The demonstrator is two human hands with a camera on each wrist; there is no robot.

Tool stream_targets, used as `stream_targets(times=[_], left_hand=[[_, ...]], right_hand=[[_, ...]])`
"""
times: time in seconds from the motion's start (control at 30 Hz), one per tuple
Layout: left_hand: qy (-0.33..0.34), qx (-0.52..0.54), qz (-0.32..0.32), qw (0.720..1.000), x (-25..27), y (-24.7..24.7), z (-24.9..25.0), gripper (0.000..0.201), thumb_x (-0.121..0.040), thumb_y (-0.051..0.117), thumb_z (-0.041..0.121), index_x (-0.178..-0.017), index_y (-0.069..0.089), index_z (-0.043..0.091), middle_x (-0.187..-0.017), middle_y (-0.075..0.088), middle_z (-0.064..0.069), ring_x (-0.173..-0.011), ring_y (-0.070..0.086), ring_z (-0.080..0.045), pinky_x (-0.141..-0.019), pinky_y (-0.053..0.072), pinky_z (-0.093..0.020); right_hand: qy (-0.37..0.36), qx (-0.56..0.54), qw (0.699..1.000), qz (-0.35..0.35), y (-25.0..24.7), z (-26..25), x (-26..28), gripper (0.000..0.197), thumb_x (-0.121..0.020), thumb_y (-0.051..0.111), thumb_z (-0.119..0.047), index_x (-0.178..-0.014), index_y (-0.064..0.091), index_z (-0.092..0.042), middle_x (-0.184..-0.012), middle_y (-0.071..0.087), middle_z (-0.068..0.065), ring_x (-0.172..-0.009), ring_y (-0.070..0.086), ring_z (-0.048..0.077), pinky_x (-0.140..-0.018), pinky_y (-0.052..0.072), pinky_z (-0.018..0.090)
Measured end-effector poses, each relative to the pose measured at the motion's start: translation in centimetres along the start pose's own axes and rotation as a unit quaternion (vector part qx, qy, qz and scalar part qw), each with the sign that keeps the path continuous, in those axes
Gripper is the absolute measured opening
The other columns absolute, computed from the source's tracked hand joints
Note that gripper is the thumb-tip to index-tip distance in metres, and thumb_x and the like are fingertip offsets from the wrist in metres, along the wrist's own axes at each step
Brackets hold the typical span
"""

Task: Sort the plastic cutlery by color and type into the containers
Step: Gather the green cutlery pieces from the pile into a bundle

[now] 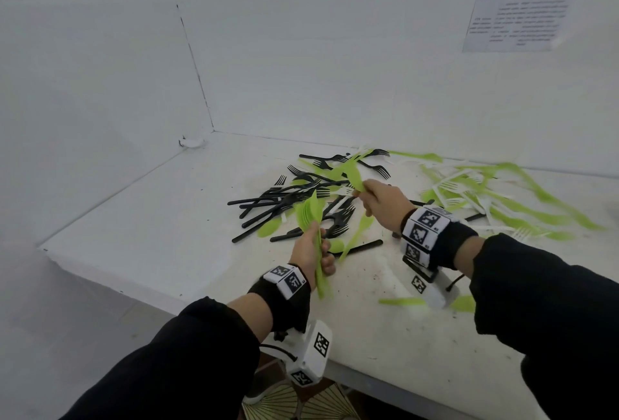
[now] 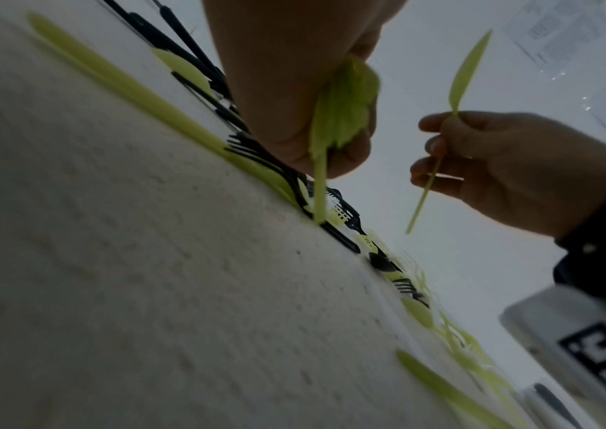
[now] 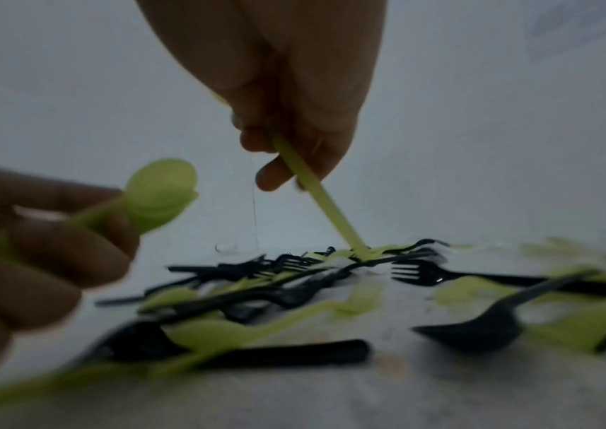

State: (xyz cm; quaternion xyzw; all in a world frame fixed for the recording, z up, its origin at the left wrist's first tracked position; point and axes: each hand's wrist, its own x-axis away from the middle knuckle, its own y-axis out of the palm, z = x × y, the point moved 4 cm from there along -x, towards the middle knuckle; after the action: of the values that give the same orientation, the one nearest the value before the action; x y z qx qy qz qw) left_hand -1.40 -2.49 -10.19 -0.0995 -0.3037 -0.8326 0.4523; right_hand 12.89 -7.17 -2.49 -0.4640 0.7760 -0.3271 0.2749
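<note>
1. Left hand (image 1: 310, 250) grips stacked green spoons (image 1: 310, 212) above table (image 1: 167, 218); right hand (image 1: 382, 200) pinches one green spoon (image 1: 354, 175) over pile.
2. Likely light, flexy, slick; take by handle.

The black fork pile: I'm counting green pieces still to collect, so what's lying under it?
Green spoons poke out from under the black forks on the white table. Anything fully beneath the tangle is hidden.
</note>
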Motion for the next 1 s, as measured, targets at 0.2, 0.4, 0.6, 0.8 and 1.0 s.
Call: stream_targets(times=[0.2, 0.4, 0.6, 0.8, 1.0], left_hand=[[-0.038, -0.035, -0.072, 0.996, 0.7, 1.8, -1.3, 0.03, -0.099, 0.034, 0.037, -0.082, 0.043, 0.015, -0.047, 0.037, 0.003, -0.032, 0.029, -0.011, -0.04, 0.026, -0.01], [-0.041, -0.058, -0.091, 0.993, 1.1, 2.4, -1.4, 0.03, -0.096, 0.028, 0.03, -0.082, 0.047, 0.013, -0.048, 0.045, 0.001, -0.032, 0.035, -0.013, -0.042, 0.029, -0.011], [-0.068, -0.085, -0.116, 0.987, 1.3, 2.9, -1.3, 0.04, -0.097, 0.026, 0.04, -0.079, 0.05, 0.013, -0.046, 0.04, 0.001, -0.033, 0.032, -0.013, -0.043, 0.03, -0.012], [-0.06, -0.061, -0.113, 0.99, 1.1, 3.3, -1.2, 0.048, -0.1, 0.026, 0.045, -0.085, 0.057, 0.011, -0.056, 0.052, 0.0, -0.052, 0.042, -0.018, -0.055, 0.034, -0.025], [-0.039, -0.06, -0.071, 0.995, -0.2, 3.8, -1.0, 0.044, -0.101, 0.026, 0.044, -0.079, 0.051, 0.015, -0.048, 0.05, 0.007, -0.033, 0.039, -0.009, -0.039, 0.032, -0.012]], right_hand=[[0.033, -0.192, 0.979, -0.056, 2.7, -1.1, -0.2, 0.023, -0.089, 0.06, -0.024, -0.11, 0.052, -0.022, -0.08, 0.05, -0.01, -0.059, 0.044, 0.002, -0.046, 0.034, 0.008], [0.022, -0.21, 0.977, 0.011, 3.0, 0.6, -0.3, 0.019, -0.082, 0.069, -0.022, -0.094, 0.054, -0.024, -0.069, 0.051, -0.007, -0.053, 0.048, 0.005, -0.048, 0.036, 0.014], [0.066, -0.328, 0.931, -0.144, 4.2, 1.0, 0.0, 0.02, -0.093, 0.054, -0.024, -0.078, 0.047, -0.012, -0.036, 0.05, -0.007, -0.028, 0.041, 0.001, -0.031, 0.032, 0.012], [0.036, -0.302, 0.944, -0.124, 3.6, 1.8, -1.4, 0.014, -0.089, 0.061, -0.019, -0.077, 0.054, -0.014, -0.061, 0.05, 0.007, -0.038, 0.041, 0.009, -0.037, 0.034, 0.017], [0.067, -0.32, 0.938, -0.111, 3.7, 2.5, -2.9, 0.026, -0.083, 0.067, -0.026, -0.098, 0.053, -0.009, -0.07, 0.055, 0.006, -0.042, 0.045, 0.009, -0.039, 0.037, 0.019]])
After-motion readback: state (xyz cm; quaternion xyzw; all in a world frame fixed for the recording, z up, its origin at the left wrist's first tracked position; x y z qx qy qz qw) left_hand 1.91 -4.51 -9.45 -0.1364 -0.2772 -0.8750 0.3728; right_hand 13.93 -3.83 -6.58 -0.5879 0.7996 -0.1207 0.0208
